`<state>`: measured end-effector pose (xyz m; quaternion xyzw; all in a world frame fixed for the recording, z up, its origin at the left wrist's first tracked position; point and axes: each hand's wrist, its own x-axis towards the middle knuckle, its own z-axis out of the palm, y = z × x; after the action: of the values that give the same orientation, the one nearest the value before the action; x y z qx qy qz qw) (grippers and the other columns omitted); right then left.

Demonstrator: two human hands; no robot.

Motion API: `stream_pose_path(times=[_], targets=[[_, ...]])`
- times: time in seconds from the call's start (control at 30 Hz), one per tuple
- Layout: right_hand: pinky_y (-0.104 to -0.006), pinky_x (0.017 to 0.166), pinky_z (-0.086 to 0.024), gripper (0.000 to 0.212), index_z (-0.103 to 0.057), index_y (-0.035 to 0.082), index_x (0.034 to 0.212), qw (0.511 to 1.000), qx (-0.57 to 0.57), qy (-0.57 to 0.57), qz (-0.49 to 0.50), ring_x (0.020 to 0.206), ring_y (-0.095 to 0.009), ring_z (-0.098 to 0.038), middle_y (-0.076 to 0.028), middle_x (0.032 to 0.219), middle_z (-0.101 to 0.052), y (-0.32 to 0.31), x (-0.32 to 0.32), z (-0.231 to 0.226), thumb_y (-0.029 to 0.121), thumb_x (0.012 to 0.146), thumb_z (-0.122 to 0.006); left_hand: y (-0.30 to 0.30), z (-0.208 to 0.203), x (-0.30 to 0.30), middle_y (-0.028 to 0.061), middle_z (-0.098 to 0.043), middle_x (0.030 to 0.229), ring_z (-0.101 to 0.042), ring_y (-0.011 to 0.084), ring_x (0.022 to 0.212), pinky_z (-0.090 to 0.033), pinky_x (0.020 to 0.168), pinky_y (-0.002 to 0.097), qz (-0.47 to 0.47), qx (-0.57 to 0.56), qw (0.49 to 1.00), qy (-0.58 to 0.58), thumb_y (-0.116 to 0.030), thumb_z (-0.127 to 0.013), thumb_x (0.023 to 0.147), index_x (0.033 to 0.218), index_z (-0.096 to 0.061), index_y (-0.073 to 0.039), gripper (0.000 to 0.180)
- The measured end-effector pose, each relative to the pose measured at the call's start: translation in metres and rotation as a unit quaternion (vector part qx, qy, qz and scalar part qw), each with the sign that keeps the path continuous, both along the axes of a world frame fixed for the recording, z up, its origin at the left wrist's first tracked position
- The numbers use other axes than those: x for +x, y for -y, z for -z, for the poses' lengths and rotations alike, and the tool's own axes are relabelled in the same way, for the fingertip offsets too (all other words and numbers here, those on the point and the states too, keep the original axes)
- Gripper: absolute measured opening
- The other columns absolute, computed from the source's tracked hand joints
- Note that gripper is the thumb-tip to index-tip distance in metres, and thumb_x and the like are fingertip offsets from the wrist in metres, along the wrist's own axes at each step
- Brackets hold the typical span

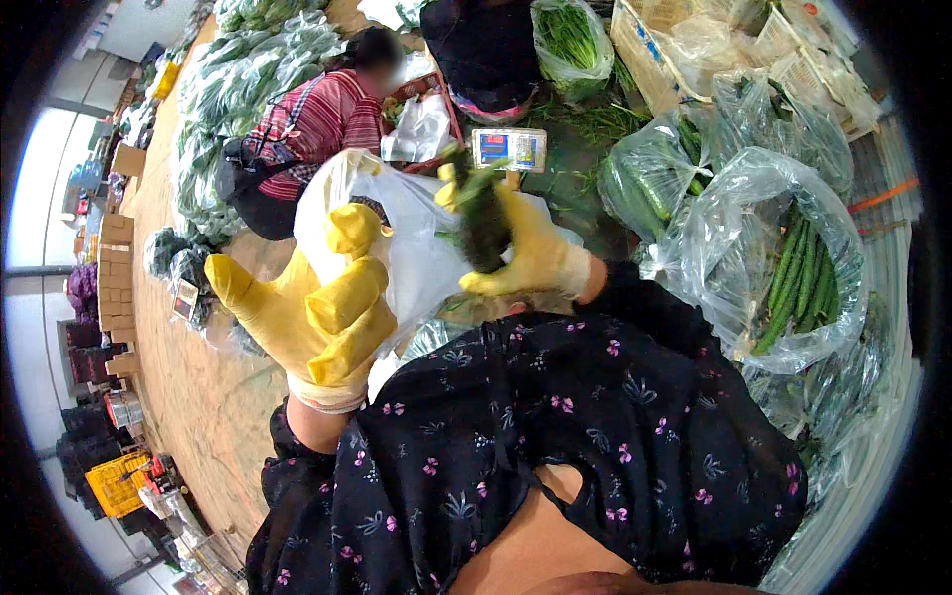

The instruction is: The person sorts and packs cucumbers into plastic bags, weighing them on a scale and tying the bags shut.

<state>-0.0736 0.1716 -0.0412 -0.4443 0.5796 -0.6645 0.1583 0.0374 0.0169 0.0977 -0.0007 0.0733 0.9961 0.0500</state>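
Lengthwise up the view, green vegetable [484, 230] in right hand [535, 250]

2 yellow gloves [332, 342], pale cuffs [327, 395]; black top [595, 421], pink flowers [562, 405], grey sprigs [459, 505].

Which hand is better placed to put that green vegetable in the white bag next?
Probably the right hand: it holds the green vegetable, close to the white bag. The left hand shows no vegetable.
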Motion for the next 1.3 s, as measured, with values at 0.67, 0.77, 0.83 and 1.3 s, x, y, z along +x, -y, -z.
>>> stream_pose_path(times=[0.67, 0.77, 0.83, 1.3], targets=[[-0.0338, 0.100, -0.034, 0.088, -0.032, 0.003, 0.132, 0.973, -0.158, 0.067, -0.154, 0.118, -0.020, -0.044, -0.010, 0.126, -0.046, 0.090, 0.018, -0.005, 0.019, 0.060, -0.079, -0.012, -0.008, 0.017, 0.0176, -0.046, 0.104, -0.054, 0.0293, 0.066, -0.052, 0.048, 0.0382, -0.030, 0.028, 0.999, 0.000, -0.038, -0.061, 0.073, 0.120, -0.032, -0.006, 0.064], [-0.0367, 0.095, -0.038, 0.086, -0.035, 0.002, 0.131, 0.997, -0.039, -0.014, -0.061, 0.111, -0.026, -0.050, -0.015, 0.119, -0.051, 0.073, 0.011, 0.037, 0.018, 0.058, -0.077, 0.002, 0.002, -0.021, 0.0170, -0.046, 0.100, -0.054, 0.0289, 0.063, -0.053, 0.047, 0.0379, 0.063, 0.081, 0.992, -0.070, -0.030, -0.060, 0.075, 0.114, -0.034, -0.004, 0.053], [-0.0387, 0.091, -0.041, 0.082, -0.040, 0.001, 0.126, 0.979, 0.100, -0.100, -0.146, 0.105, -0.035, -0.052, -0.019, 0.111, -0.056, 0.086, 0.041, 0.068, 0.019, 0.053, -0.075, -0.004, -0.028, 0.018, 0.0166, -0.045, 0.097, -0.055, 0.0286, 0.061, -0.053, 0.046, 0.0378, 0.007, 0.058, 0.992, -0.110, -0.025, -0.059, 0.077, 0.110, -0.036, -0.003, 0.045], [-0.0419, 0.078, -0.045, 0.070, -0.044, 0.004, 0.109, 0.802, 0.517, -0.258, -0.154, 0.096, -0.037, -0.054, -0.021, 0.102, -0.056, 0.010, -0.071, 0.189, 0.035, 0.056, -0.078, 0.063, -0.008, 0.042, 0.0127, -0.044, 0.104, -0.052, 0.0164, 0.063, -0.054, 0.038, 0.0241, -0.125, 0.009, 0.985, -0.114, -0.013, -0.065, 0.078, 0.118, -0.035, 0.009, 0.055]])
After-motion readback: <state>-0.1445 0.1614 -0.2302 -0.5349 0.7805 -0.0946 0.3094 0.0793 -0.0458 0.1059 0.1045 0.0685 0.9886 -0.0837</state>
